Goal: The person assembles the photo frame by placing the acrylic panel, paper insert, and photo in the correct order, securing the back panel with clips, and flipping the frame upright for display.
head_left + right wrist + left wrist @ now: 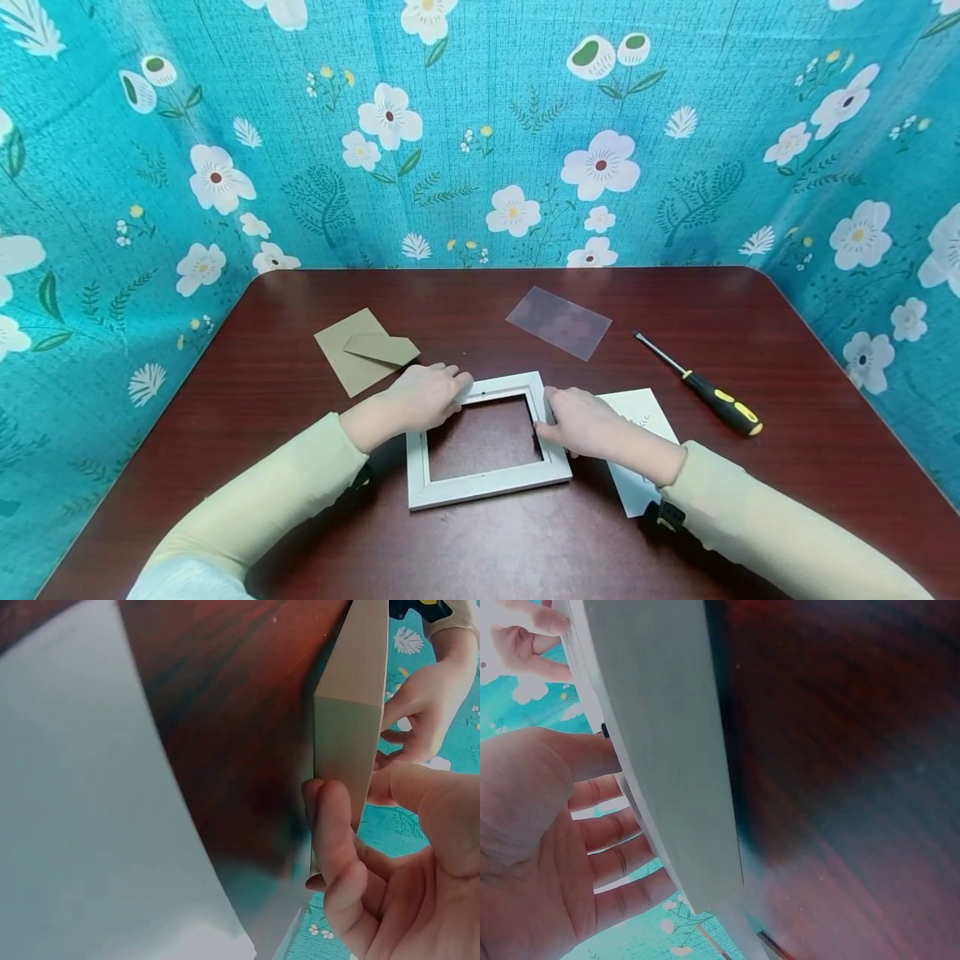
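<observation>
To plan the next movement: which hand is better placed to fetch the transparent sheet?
Probably the right hand: it is nearer the transparent sheet than the left hand, though both hold the white frame.

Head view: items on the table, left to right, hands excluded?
Brown board with a flap → white frame → clear sheet → white card → screwdriver.
</observation>
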A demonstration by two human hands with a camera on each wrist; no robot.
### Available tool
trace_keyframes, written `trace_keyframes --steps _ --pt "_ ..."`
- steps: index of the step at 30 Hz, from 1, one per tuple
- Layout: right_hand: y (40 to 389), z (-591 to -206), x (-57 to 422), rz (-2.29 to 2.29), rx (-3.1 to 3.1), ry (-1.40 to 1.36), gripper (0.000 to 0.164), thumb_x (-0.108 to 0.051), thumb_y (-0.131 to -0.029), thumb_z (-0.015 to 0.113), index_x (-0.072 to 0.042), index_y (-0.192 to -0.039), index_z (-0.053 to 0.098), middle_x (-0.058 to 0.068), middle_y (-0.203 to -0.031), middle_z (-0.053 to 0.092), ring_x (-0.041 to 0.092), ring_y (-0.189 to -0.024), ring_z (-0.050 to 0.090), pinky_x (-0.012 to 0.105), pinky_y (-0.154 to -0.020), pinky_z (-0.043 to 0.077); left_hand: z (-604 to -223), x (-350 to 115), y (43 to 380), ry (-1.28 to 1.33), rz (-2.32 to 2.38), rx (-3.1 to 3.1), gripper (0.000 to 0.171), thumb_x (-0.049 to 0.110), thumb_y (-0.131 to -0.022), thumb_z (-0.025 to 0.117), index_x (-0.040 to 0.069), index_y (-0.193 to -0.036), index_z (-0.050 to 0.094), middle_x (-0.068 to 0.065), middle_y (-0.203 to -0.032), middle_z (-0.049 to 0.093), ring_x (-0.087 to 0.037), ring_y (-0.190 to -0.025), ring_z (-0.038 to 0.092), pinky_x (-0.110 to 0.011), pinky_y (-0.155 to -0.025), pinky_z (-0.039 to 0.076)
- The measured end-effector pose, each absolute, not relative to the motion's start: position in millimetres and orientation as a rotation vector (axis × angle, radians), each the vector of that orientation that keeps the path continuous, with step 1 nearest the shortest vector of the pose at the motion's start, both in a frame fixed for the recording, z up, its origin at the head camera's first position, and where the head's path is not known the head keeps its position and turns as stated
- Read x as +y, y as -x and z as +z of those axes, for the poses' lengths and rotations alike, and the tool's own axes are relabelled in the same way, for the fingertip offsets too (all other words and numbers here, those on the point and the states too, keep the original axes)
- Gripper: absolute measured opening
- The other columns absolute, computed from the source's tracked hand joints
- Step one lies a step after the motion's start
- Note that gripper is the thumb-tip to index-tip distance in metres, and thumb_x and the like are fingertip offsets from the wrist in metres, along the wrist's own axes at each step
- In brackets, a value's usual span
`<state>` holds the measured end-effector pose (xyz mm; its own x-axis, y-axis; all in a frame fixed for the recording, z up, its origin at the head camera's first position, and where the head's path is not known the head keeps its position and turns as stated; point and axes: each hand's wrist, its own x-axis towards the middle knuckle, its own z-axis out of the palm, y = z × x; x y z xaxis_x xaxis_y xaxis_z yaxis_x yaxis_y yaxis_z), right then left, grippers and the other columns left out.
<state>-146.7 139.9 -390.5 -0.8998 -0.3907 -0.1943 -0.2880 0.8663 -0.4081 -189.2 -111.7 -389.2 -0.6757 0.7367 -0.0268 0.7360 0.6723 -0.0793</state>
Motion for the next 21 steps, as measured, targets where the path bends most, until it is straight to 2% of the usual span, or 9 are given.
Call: trace_keyframes --steps 8,12,17,21 --pt "155 -383 145 -0.661 2.727 0.554 0.016 -0.013 -0.091 0.062 -0.007 -0.083 0.049 0.004 -0.059 0.050 0.010 -0.038 0.054 0.026 -0.048 0.046 -383 -114 196 1.282 0.010 -2.876 0.023 0.022 -0.088 0.072 0.010 -0.100 0.057 -0.001 -0.082 0.061 -0.021 -0.078 0.059 -0.037 -0.059 0.049" --pt "161 -376 149 -0.644 2.729 0.598 0.014 -0.013 -0.088 0.062 -0.006 -0.085 0.050 0.004 -0.062 0.051 0.011 -0.041 0.054 0.027 -0.046 0.045 -380 -114 203 1.296 -0.114 -2.982 0.025 0.025 -0.090 0.071 0.011 -0.106 0.058 0.003 -0.083 0.061 -0.015 -0.074 0.056 -0.035 -0.060 0.047" --pt "170 -368 157 -0.592 2.746 0.710 0.014 -0.013 -0.087 0.063 -0.005 -0.094 0.054 0.001 -0.063 0.052 0.009 -0.047 0.051 0.027 -0.046 0.043 -375 -115 212 1.311 -0.310 -3.114 0.023 0.028 -0.092 0.068 0.014 -0.109 0.062 0.007 -0.074 0.052 -0.011 -0.070 0.049 -0.032 -0.065 0.041" --pt "179 -359 161 -0.508 2.753 0.801 0.024 -0.014 -0.087 0.063 -0.001 -0.107 0.057 -0.002 -0.055 0.045 0.009 -0.046 0.041 0.026 -0.048 0.037 -370 -116 217 1.375 -0.513 -3.124 0.015 0.024 -0.092 0.067 0.013 -0.102 0.065 0.006 -0.068 0.049 -0.010 -0.066 0.046 -0.029 -0.065 0.039"
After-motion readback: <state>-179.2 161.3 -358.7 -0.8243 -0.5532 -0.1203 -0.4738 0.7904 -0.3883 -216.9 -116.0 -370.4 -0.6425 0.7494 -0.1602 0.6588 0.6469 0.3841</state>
